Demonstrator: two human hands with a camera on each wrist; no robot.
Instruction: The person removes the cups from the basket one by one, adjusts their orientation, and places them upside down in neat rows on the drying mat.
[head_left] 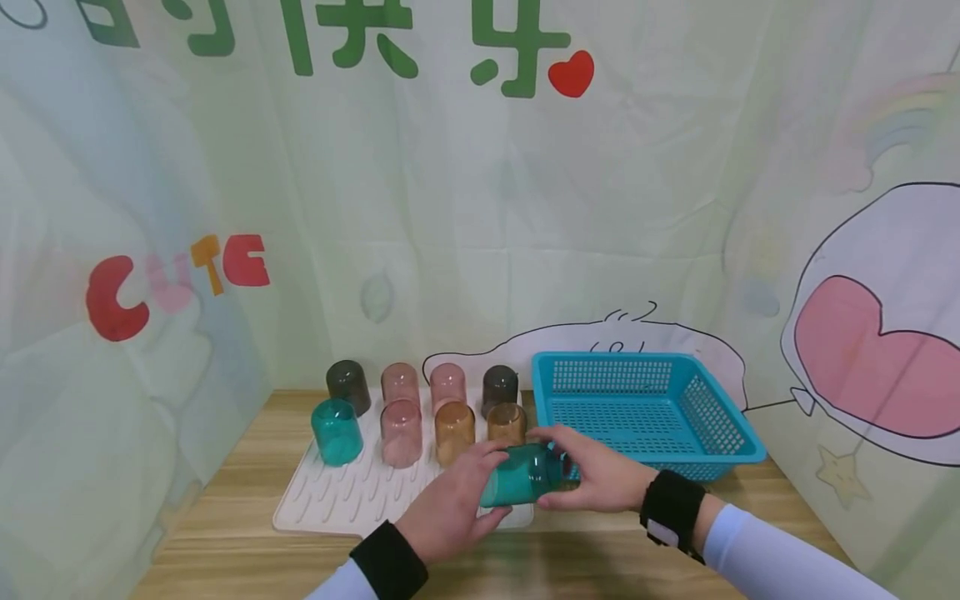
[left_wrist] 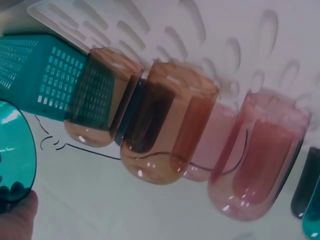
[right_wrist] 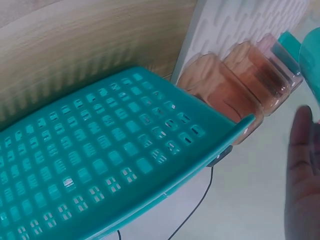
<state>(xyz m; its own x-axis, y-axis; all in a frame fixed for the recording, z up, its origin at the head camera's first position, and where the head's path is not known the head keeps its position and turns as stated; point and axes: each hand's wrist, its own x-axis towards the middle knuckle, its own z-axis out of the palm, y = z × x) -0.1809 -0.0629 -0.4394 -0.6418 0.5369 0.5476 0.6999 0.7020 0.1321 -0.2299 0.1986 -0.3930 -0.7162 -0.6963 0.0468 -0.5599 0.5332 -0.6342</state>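
A teal see-through cup [head_left: 522, 476] lies on its side in the air, above the front right of a white ridged draining tray [head_left: 330, 508]. My left hand [head_left: 453, 504] grips its left end, thumb below and fingers above. Around its right end curl the fingers and thumb of my right hand [head_left: 592, 471]. In the left wrist view, part of the teal cup [left_wrist: 15, 150] shows at the left edge, a fingertip against it. The right wrist view catches only a sliver of the cup [right_wrist: 312, 62] beside the right hand [right_wrist: 302, 175].
Upside-down cups stand in two rows on the tray: another teal cup [head_left: 337, 432], pink cups [head_left: 401, 433], amber cups [head_left: 454, 433] and dark grey cups [head_left: 348, 387]. A blue perforated basket [head_left: 723, 458] sits right of the tray on the wooden table [head_left: 225, 492]. Behind hangs a printed cloth [head_left: 637, 208].
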